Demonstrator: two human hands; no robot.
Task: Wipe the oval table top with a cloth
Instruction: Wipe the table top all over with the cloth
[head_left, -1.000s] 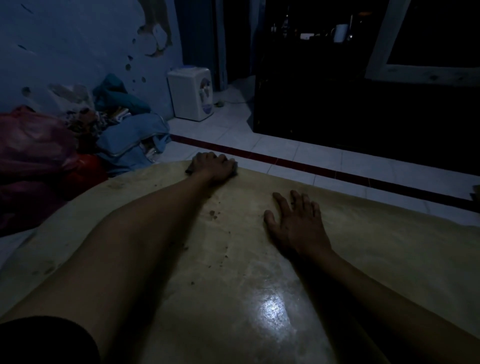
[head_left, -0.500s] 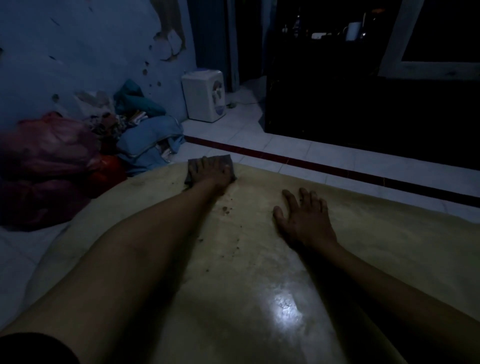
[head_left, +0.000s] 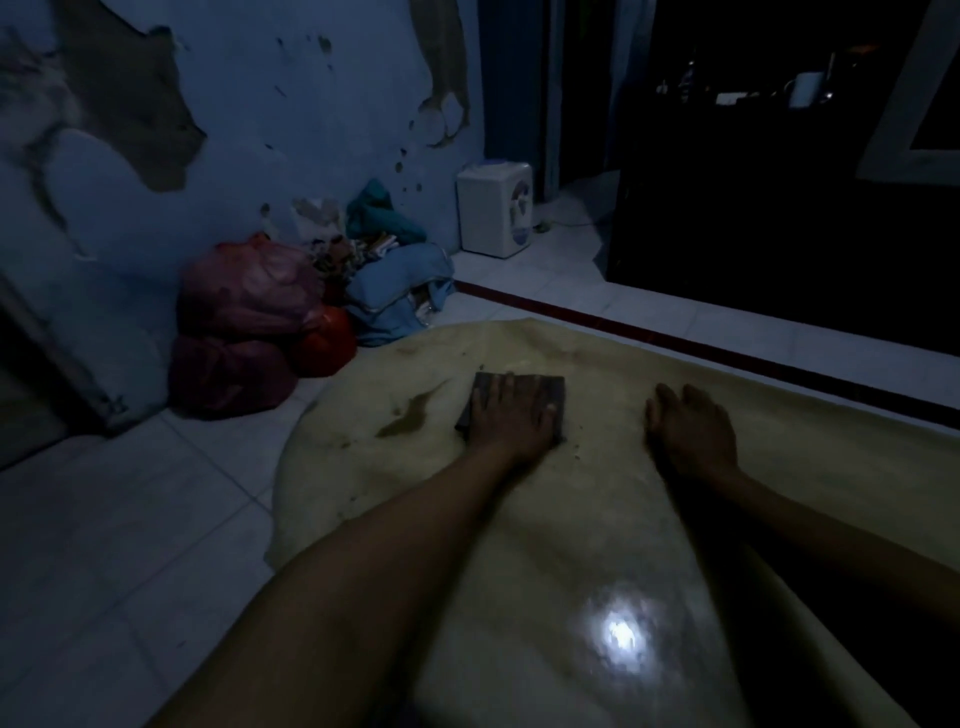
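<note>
Fingers of my left hand (head_left: 511, 415) lie straight and flat, pressing a dark folded cloth (head_left: 553, 391) onto the oval table top (head_left: 597, 525) near its far left end. Beside it my right hand (head_left: 693, 434) rests open, palm down. A brown smear (head_left: 410, 415) sits just left of the cloth.

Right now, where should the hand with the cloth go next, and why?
Probably a short slide to the left. The left hand presses the cloth flat on the table top, and a dark smear lies just left of it, not yet wiped. The right hand rests flat on the table.
</note>
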